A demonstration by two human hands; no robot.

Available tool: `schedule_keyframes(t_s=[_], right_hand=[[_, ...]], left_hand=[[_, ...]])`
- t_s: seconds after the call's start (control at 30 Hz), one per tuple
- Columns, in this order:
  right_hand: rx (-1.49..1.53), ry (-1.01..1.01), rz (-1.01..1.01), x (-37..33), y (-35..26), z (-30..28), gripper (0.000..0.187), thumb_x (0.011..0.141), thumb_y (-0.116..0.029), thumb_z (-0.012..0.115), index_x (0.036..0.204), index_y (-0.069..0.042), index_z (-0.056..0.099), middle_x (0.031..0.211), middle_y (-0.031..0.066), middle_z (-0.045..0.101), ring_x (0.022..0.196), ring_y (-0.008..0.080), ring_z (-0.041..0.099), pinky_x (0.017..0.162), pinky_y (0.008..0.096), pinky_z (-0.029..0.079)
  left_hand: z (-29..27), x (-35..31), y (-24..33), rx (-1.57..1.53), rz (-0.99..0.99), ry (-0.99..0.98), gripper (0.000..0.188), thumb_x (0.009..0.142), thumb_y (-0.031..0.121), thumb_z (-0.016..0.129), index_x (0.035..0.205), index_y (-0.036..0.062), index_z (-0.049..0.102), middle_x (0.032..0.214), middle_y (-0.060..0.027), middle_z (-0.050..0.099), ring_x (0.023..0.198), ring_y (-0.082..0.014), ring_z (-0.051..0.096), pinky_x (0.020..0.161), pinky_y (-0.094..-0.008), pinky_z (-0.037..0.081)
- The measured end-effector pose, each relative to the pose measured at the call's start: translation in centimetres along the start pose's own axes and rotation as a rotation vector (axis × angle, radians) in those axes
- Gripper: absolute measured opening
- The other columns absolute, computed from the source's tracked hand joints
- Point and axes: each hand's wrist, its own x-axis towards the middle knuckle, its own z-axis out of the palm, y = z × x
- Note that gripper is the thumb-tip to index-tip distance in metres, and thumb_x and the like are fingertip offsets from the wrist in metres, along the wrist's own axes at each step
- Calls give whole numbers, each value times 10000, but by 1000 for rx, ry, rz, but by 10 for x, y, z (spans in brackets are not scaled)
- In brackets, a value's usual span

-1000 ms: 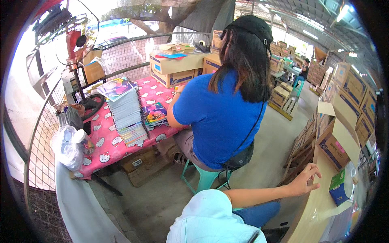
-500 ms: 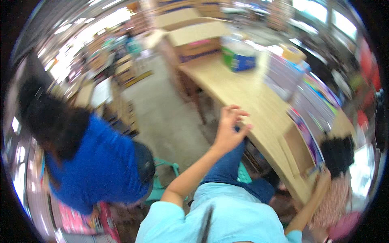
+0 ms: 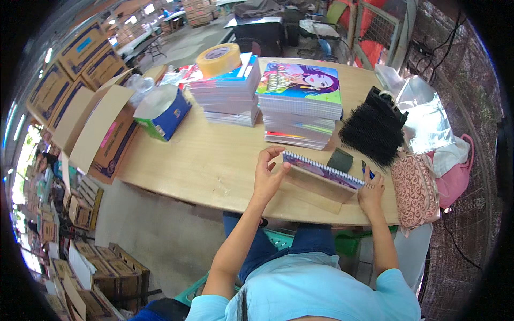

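Observation:
A spiral-bound notebook stands on its long edge near the front of the table, its white coil along the top and its brown cardboard back toward me. My left hand grips its left end between thumb and fingers. At the other end my right hand is closed around the corner. A thin blue and black tool sticks up by the right fingers; whether they hold it I cannot tell. Below the notebook a flat brown cardboard piece lies on the table.
Beyond the notebook rise two stacks of notebooks, the left one topped by a tape roll. A black bristly object and a patterned pouch lie right. Left are a blue-green container and an open carton.
My view has swung from the left toward the table. My left hand, earlier raised and empty by the table edge, now holds the notebook's left end. The right hand stays at its other end.

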Motion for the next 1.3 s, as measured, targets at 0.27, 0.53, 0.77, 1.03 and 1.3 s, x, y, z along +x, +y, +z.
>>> schedule_keyframes(t_s=[0.27,0.53,0.77,1.03,1.3], right_hand=[[685,162,-303,25,-21,-155,392,924,-211,560,1236,21,516,1040,190,567,946,372,563,889,396,440],[122,398,-1128,71,-124,-200,281,783,-172,633,1043,-67,625,947,60,574,969,209,577,1048,521,350],[-234,476,-1462,84,-161,-203,208,748,-127,607,945,-76,647,934,21,560,1040,158,557,1127,589,245],[-246,595,-1569,85,-170,-200,150,739,-197,611,776,-82,700,842,29,579,969,215,582,1119,575,261],[112,-274,-877,74,-158,-194,273,805,-241,671,979,-31,672,878,98,616,822,235,630,782,378,523]], left_hand=[[10,22,-3,-377,-120,-122,208,825,69,724,998,17,623,998,-81,656,888,-120,600,783,-247,486],[7,27,3,-519,-203,-162,300,825,-21,701,1102,-21,584,956,-89,665,858,-129,636,787,-260,528],[8,29,7,-525,-169,-178,401,823,-35,694,1189,-19,530,926,-72,668,852,-114,636,777,-247,527],[8,33,0,-554,-182,-199,424,809,-52,700,1193,-24,523,882,-63,666,791,-106,635,735,-235,529],[9,28,3,-450,-134,-143,510,795,-26,722,1246,-16,484,886,-74,670,777,-118,638,719,-235,522]])
